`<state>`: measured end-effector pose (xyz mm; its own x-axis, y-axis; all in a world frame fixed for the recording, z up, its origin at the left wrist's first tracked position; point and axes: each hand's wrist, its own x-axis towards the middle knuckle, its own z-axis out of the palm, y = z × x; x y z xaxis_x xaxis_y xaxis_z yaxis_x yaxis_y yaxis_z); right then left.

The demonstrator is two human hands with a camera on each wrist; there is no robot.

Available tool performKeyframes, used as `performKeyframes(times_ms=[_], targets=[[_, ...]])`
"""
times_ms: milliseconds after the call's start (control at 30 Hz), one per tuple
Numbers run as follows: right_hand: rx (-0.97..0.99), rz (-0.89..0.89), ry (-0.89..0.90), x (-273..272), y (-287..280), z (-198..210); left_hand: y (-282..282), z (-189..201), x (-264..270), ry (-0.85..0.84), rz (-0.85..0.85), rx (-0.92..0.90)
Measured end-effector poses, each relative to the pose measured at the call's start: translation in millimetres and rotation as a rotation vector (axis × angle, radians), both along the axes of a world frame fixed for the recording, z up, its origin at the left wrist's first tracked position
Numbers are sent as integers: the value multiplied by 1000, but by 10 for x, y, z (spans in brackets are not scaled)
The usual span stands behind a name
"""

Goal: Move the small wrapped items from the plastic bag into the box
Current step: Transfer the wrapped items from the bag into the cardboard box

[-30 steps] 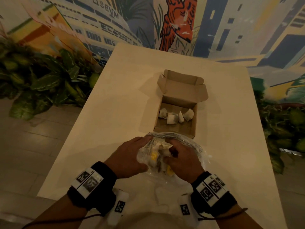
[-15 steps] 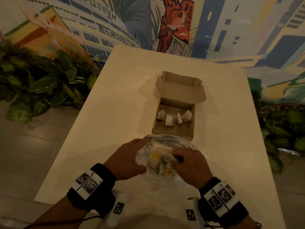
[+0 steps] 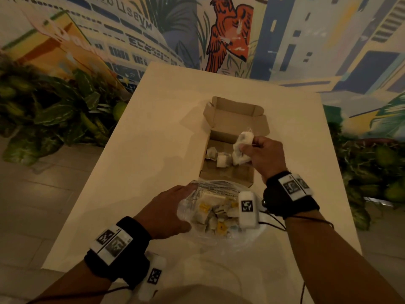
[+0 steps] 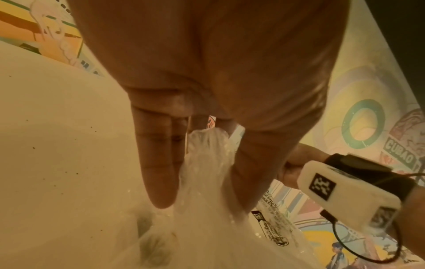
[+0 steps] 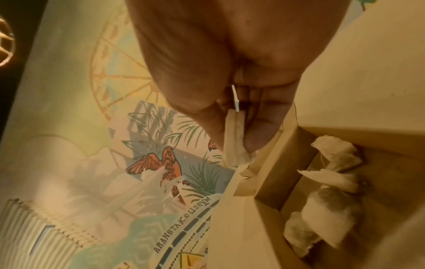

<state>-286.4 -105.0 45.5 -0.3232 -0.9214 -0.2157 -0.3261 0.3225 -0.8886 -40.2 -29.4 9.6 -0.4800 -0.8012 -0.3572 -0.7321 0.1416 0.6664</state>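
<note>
A: Two hands show in the head view. The right hand (image 3: 264, 155) hovers over the open cardboard box (image 3: 228, 172), fingers and thumb pinching a white wrapped item (image 3: 242, 148) above the box's right side.

B: And inside the box?

A: A few wrapped pieces (image 3: 219, 157) lie along its far half. The box sits mid-table (image 3: 153, 139) with its lid flap (image 3: 238, 119) folded back. The plastic bag (image 3: 215, 210) lies just on the near side of it, touching or nearly so, with pale and yellow-tagged items inside. The left hand (image 3: 166, 212) rests on the bag's left edge, fingers stretched forward.

B: What does the left wrist camera show?

A: The left hand (image 4: 207, 91) from beneath, its fingers (image 4: 158, 163) held straight and close together, with bunched clear plastic bag (image 4: 204, 182) caught between them and the thumb. The right forearm with its wrist device (image 4: 349, 189) crosses at the right.

B: The right wrist camera?

A: The right hand (image 5: 230, 76) nips the wrapped item (image 5: 235, 143) between thumb and fingertips, right at the box (image 5: 264, 182) wall's top edge. Three or so wrapped pieces (image 5: 331, 200) lie on the box floor below. The painted mural (image 5: 156, 167) with an orange bird fills the background.
</note>
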Motion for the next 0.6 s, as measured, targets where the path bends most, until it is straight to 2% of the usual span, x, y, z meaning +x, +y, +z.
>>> performKeyframes(times_ms=[133, 200, 233, 300, 333, 367, 400, 433, 467, 500, 533, 567, 600], targets=[[51, -56, -109, -7, -161, -18, 31, -10, 19, 5, 6, 15], [121, -58, -101, -31, -220, -73, 45, -19, 21, 0, 7, 17], [184, -7, 10, -41, -226, -85, 50, -22, 21, -3, 7, 16], [255, 97, 381, -66, -195, -63, 48, -20, 24, -1, 8, 9], [194, 87, 522, -70, -128, 4, 47, -15, 27, 0, 9, 9], [107, 93, 549, -46, -9, 120, 44, -15, 28, 2, 12, 12], [28, 133, 469, -25, 122, 212, 46, -12, 27, 4, 17, 15], [8, 228, 353, 14, 276, 267, 47, -12, 25, 7, 23, 21], [66, 400, 258, 66, 439, 275, 49, -5, 17, 12, 24, 23], [171, 619, 282, 128, 616, 241, 49, 0, 8, 17, 22, 21], [255, 805, 409, 177, 757, 120, 44, 9, -3, 22, 16, 17], [303, 896, 561, 210, 867, -38, 37, 17, -16, 25, 7, 17], [312, 914, 688, 223, 936, -202, 30, 30, -34, 27, -3, 21]])
